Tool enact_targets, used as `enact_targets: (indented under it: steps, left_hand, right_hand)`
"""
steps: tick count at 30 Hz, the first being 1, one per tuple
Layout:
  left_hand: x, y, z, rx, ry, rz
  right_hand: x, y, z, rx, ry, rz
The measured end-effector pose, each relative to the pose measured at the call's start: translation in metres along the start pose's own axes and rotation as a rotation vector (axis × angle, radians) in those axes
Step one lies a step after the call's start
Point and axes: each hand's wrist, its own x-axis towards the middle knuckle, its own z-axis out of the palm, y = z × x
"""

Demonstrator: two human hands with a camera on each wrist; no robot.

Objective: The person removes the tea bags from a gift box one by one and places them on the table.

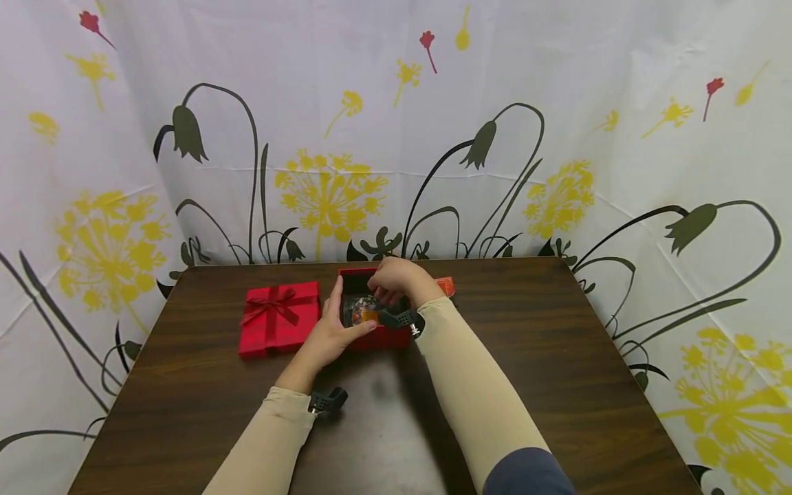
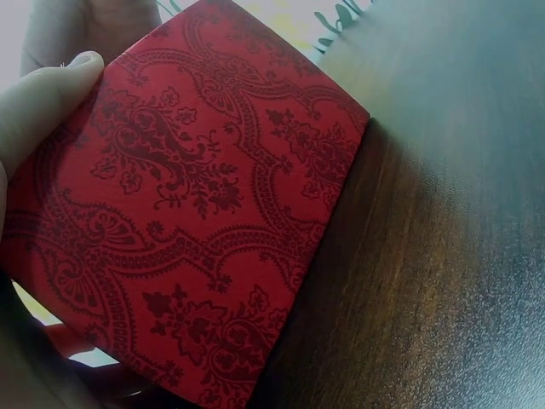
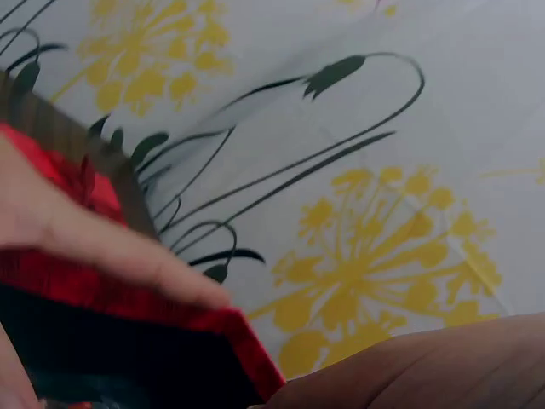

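A red gift box [image 1: 385, 338] with a dark inside stands without its lid near the back of the table. My left hand [image 1: 330, 331] grips its near left corner, thumb along the front rim and fingers against the left side. In the left wrist view, the box's wall [image 2: 196, 187] shows a dark paisley pattern below the thumb [image 2: 51, 98]. Inside lies a clear, shiny packet [image 1: 365, 309] with orange bits. My right hand [image 1: 399, 276] reaches over the right side into the box, fingers bent down. I cannot tell whether those fingers hold anything.
Left of the box lies its red lid [image 1: 254, 342] with a dark red ribbon bow [image 1: 275, 302]. An orange-red packet [image 1: 445, 285] sits just right of the box, partly behind my right forearm. A flowered curtain [image 1: 396, 137] hangs along the back edge of the brown table [image 1: 526, 357].
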Motion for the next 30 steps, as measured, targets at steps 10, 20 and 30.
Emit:
enact_targets:
  steps: [10,20,30]
  left_hand:
    - [0.001,0.000,-0.002,0.012,-0.010,0.017]
    - [0.001,0.002,-0.003,0.018,-0.010,0.014]
    - [0.001,0.001,-0.003,0.025,-0.021,-0.001]
  right_hand:
    - [0.017,0.009,-0.004,-0.103,-0.077,0.004]
    - [0.022,0.017,-0.008,-0.165,-0.140,-0.084]
    - [0.025,0.017,-0.007,-0.235,-0.201,-0.074]
